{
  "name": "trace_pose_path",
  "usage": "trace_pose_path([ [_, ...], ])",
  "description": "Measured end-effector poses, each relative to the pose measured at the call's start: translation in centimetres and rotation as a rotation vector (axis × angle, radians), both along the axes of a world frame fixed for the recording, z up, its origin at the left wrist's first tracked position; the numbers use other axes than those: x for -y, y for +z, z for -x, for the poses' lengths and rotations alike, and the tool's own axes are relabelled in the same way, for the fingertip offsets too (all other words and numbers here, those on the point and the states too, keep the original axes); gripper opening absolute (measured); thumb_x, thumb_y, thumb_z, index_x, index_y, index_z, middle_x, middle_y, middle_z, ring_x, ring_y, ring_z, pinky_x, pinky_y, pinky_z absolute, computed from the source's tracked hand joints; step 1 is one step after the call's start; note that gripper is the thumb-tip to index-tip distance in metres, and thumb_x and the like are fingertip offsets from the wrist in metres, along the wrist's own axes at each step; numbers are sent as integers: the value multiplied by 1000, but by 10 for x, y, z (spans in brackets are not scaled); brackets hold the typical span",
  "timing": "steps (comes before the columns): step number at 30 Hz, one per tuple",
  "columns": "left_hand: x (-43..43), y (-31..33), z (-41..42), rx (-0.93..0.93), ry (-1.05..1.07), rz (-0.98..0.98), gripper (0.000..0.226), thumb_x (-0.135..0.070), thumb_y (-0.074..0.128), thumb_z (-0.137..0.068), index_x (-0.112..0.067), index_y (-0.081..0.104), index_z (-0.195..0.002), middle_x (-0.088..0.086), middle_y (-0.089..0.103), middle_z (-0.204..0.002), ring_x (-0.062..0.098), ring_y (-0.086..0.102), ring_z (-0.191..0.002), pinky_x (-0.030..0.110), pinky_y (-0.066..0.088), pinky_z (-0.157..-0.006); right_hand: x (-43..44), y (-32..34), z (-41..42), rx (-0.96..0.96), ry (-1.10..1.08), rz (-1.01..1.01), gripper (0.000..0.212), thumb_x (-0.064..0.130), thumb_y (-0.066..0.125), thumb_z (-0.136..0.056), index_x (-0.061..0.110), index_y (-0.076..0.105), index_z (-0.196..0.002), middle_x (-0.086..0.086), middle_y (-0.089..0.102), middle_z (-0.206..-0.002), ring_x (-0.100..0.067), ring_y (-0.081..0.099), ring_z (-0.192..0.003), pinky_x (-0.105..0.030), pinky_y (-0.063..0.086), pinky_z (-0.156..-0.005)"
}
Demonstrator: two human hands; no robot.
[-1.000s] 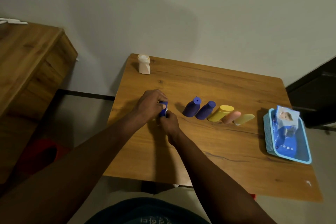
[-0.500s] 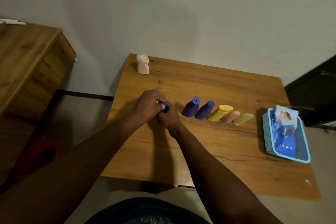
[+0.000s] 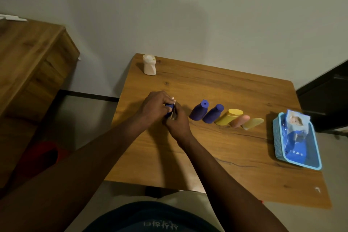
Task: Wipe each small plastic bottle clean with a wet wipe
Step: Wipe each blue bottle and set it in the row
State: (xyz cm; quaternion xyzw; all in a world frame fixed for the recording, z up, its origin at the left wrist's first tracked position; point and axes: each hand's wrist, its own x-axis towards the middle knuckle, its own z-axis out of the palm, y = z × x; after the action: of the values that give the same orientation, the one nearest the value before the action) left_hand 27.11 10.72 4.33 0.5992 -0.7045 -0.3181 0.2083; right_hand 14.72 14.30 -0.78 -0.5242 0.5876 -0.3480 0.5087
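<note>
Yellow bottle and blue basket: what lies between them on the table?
In the head view, a pink bottle and an olive bottle lie between the yellow bottle and the blue basket, then bare table.

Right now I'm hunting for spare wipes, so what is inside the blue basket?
Inside the blue basket lies a blue wet-wipe pack, its top end propped against the far rim. Whatever lies beneath the pack is covered.
</note>
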Motion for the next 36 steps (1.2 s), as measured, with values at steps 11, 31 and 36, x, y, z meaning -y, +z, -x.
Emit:
trace_pose_path([
  [11,4,-1,-5,-32,30,-3,26,-5,83,-77,-15,80,-102,4,75,-107,17,69,-98,42,58,-89,-25,11,-5,22,-77,31,81,-12,59,-76,17,49,-150,6,66,-133,-2,63,-113,-31,55,-98],
  [31,9,2,-2,-20,25,-69,33,-7,87,-73,-16,80,-105,2,75,-111,14,69,-98,34,57,-91,-19,14,-2,-158,70,84,88,-6,55,-77,18,30,-158,-3,58,-134,-19,59,-113,-36,54,-89],
  [36,8,2,1,-21,65,-63,33,-3,84,-75,-12,79,-106,4,75,-111,16,70,-97,37,59,-91,-38,10,0,-67,43,1,100,-13,53,-76,25,22,-163,23,48,-145,8,53,-122,-17,49,-97],
])
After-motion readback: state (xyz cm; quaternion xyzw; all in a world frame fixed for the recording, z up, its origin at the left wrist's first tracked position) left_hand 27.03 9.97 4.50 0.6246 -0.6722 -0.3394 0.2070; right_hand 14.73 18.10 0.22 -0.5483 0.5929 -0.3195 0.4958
